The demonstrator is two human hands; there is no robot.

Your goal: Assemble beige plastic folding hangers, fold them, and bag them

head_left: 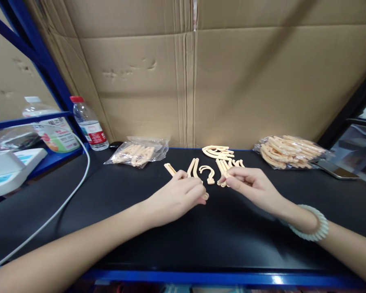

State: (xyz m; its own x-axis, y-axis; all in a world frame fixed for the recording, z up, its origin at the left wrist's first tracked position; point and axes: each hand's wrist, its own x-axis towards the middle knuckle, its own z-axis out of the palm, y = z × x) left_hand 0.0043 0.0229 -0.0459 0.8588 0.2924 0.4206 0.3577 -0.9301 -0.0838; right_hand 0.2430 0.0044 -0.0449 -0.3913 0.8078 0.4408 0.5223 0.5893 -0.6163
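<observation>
My left hand is closed around a beige plastic hanger arm; its slotted end sticks out past the fingers and its rounded end shows beneath them. Just beyond lie two more slim hanger arms side by side. A beige hanger hook rests on the table between my hands. My right hand pinches at a row of beige hanger arms, thumb and forefinger on one of them. Several small hooks sit behind that hand, partly covered by it.
Farther back are a loose pile of beige pieces, a clear bag of pieces and a fuller bag. A phone lies at right. Bottles and a white cable are at left on the black table. Cardboard stands behind.
</observation>
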